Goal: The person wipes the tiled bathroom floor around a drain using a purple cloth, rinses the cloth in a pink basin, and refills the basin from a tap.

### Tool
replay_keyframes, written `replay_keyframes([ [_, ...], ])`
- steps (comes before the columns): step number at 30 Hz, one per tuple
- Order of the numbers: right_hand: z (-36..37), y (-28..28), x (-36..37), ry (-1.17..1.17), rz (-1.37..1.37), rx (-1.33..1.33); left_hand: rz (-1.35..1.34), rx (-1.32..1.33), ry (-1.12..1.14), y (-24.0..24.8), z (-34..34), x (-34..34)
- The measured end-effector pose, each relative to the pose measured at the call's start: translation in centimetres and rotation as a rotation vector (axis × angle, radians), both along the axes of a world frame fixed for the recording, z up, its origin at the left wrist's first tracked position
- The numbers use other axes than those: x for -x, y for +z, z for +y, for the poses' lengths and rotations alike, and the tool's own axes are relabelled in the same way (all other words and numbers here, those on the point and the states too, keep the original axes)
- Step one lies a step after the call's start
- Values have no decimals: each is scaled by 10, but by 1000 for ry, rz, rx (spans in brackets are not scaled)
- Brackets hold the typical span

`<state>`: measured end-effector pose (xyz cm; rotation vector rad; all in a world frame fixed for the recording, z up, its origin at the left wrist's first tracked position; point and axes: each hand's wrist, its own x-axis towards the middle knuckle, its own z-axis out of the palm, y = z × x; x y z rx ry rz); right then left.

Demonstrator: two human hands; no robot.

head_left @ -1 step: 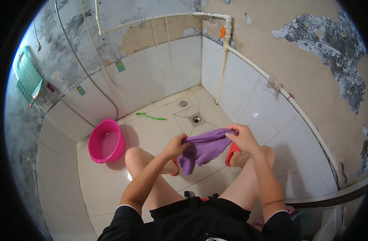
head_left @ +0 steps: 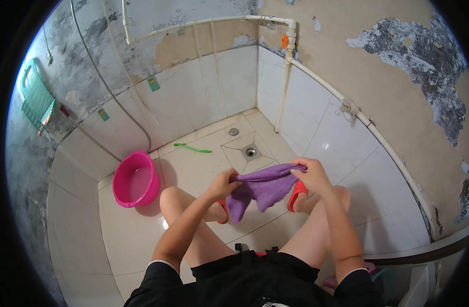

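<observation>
Purple cloth (head_left: 268, 185) that hung above the tiled floor (head_left: 188, 166), its upper edge pinched by left hand (head_left: 223, 184) and right hand (head_left: 313, 175), its lower edge more deeply notched than it was earlier, pink basin (head_left: 153, 188) that stood unmoved, its contents unclear

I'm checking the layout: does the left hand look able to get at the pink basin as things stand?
Probably not directly: the left hand grips the purple cloth, and the pink basin stands on the floor, out beyond the left knee.
</observation>
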<state>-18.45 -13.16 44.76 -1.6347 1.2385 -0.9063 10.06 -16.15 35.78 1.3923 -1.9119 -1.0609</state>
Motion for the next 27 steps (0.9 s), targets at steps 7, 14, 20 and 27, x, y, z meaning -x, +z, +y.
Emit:
replay_keyframes([
  [7,-7,-14,22,-166,104,17,-213,177,-141,25,-12,-34],
  [14,-16,-26,31,-146,-46,-44,-202,-133,-184,55,-12,-35],
  [20,-13,-34,35,-61,-326,-60,-499,272,-92,45,-6,-46],
  [27,-9,-30,43,-47,-198,-128,-320,-33,-79,50,-1,-47],
])
